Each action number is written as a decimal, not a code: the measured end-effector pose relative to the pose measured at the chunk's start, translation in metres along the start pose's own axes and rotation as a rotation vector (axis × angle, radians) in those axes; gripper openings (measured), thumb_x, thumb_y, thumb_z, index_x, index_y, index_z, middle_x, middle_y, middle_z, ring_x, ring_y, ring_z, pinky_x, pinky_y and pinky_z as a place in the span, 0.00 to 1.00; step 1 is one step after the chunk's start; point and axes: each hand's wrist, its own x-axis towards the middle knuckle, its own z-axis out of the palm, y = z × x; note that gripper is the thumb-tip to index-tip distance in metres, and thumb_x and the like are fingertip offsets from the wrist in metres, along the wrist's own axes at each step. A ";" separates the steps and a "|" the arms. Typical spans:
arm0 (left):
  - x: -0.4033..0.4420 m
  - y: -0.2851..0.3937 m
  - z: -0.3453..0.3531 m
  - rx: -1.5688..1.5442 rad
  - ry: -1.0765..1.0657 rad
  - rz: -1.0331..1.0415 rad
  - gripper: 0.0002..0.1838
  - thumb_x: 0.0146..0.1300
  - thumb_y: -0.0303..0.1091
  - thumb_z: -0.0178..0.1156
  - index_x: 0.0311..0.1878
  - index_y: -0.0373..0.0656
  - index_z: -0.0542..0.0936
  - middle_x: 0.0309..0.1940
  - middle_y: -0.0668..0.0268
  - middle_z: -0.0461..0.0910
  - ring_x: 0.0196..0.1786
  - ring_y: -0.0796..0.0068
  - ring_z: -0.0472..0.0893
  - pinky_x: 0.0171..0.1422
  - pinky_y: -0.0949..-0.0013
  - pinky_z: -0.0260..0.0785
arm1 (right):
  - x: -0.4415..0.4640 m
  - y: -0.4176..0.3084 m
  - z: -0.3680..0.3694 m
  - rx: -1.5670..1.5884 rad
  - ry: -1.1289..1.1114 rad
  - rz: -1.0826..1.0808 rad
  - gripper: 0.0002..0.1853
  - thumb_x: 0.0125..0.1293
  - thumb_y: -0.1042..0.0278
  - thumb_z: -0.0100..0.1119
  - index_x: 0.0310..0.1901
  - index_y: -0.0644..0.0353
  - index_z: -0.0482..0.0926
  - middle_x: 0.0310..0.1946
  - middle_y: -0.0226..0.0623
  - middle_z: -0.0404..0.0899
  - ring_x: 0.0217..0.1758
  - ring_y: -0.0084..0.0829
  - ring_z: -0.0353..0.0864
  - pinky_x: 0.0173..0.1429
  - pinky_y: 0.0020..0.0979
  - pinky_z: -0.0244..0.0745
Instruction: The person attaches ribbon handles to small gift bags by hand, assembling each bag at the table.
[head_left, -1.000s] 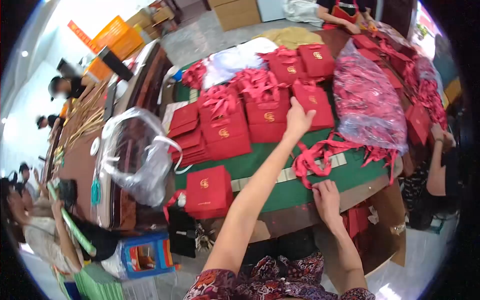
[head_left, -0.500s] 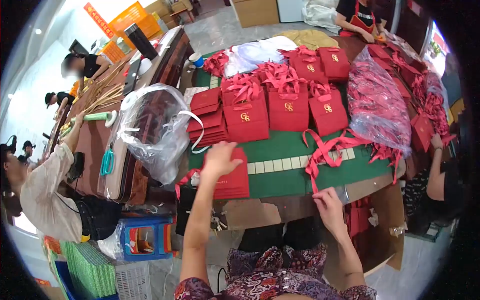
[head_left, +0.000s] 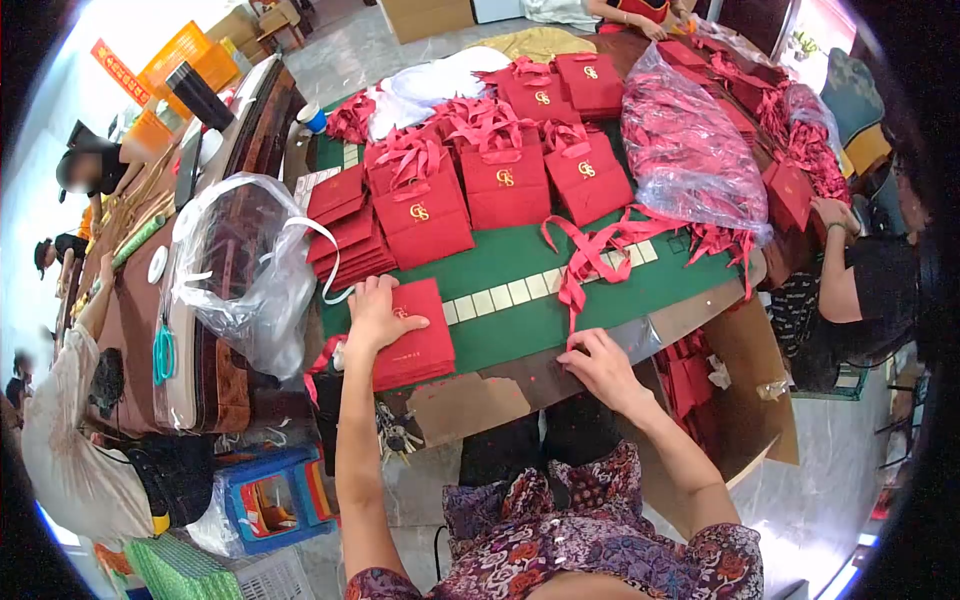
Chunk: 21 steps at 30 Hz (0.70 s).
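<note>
My left hand (head_left: 372, 318) lies with fingers apart on the left side of a small stack of flat red paper bags (head_left: 425, 335) near the table's front edge. At that edge my right hand (head_left: 603, 375) pinches the lower end of a red ribbon (head_left: 572, 290). The ribbon runs up in loops to a tangle of more ribbons beside a clear plastic bag full of red ribbons (head_left: 690, 150). Behind my hands stand red gift bags (head_left: 505, 190) with gold lettering and ribbon handles. Left of them is a pile of flat red bags (head_left: 350, 250).
A row of pale tiles (head_left: 500, 297) crosses the green tabletop (head_left: 500, 345). A clear plastic bag (head_left: 245, 270) and teal scissors (head_left: 164, 353) are on the left. An open cardboard box (head_left: 735, 400) holds red bags below right. Other people work at both sides.
The view has shifted, so the table sits further left. My left hand has settled onto the stack of flat bags. The right hand still pinches the ribbon end.
</note>
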 end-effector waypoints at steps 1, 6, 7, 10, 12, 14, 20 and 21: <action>-0.002 0.011 -0.002 0.039 0.062 -0.010 0.43 0.35 0.59 0.80 0.53 0.43 0.75 0.46 0.56 0.75 0.53 0.52 0.73 0.57 0.51 0.64 | 0.000 0.003 0.006 -0.017 -0.007 -0.025 0.13 0.54 0.77 0.68 0.42 0.56 0.81 0.45 0.36 0.76 0.52 0.43 0.76 0.52 0.39 0.76; -0.013 0.070 -0.006 0.110 0.131 -0.047 0.40 0.29 0.52 0.84 0.45 0.47 0.74 0.45 0.59 0.74 0.53 0.54 0.71 0.54 0.51 0.62 | 0.006 -0.003 0.012 0.000 0.063 -0.058 0.11 0.53 0.75 0.70 0.38 0.57 0.80 0.42 0.37 0.77 0.50 0.43 0.76 0.55 0.43 0.73; -0.015 0.081 -0.003 0.116 0.108 -0.019 0.39 0.29 0.52 0.84 0.44 0.47 0.74 0.45 0.59 0.73 0.52 0.55 0.71 0.53 0.51 0.62 | 0.009 -0.007 0.012 0.008 0.060 -0.067 0.11 0.53 0.75 0.70 0.38 0.57 0.80 0.42 0.37 0.77 0.50 0.43 0.76 0.55 0.43 0.73; -0.025 0.117 0.006 0.054 0.088 0.087 0.32 0.37 0.46 0.82 0.42 0.46 0.74 0.41 0.61 0.76 0.50 0.56 0.73 0.51 0.52 0.61 | 0.018 -0.023 0.005 0.124 0.170 0.052 0.08 0.58 0.74 0.68 0.38 0.56 0.80 0.37 0.35 0.80 0.45 0.40 0.79 0.51 0.40 0.70; -0.030 0.134 0.016 -0.037 0.061 0.126 0.28 0.42 0.43 0.80 0.42 0.46 0.74 0.38 0.61 0.77 0.48 0.56 0.73 0.51 0.54 0.60 | 0.025 -0.028 0.005 0.133 0.157 0.091 0.08 0.57 0.74 0.68 0.38 0.57 0.80 0.35 0.34 0.81 0.43 0.39 0.79 0.50 0.40 0.70; -0.035 0.143 0.023 -0.170 0.005 0.128 0.23 0.48 0.38 0.77 0.42 0.46 0.74 0.34 0.62 0.78 0.46 0.56 0.75 0.52 0.55 0.60 | 0.031 -0.031 0.011 0.140 0.173 0.150 0.07 0.58 0.74 0.68 0.38 0.57 0.81 0.32 0.34 0.81 0.39 0.38 0.81 0.47 0.39 0.71; -0.042 0.151 0.043 -0.408 0.011 0.083 0.16 0.56 0.35 0.71 0.45 0.46 0.78 0.33 0.62 0.82 0.43 0.58 0.79 0.54 0.55 0.60 | 0.033 -0.037 0.024 0.227 0.185 0.341 0.06 0.58 0.72 0.66 0.37 0.58 0.80 0.31 0.36 0.82 0.38 0.40 0.81 0.44 0.40 0.74; -0.043 0.153 0.045 -0.445 0.037 0.084 0.15 0.57 0.35 0.70 0.45 0.46 0.79 0.34 0.62 0.83 0.43 0.57 0.79 0.55 0.55 0.60 | 0.031 -0.037 0.024 0.245 0.155 0.412 0.05 0.59 0.72 0.66 0.36 0.59 0.80 0.31 0.37 0.82 0.37 0.41 0.81 0.43 0.40 0.74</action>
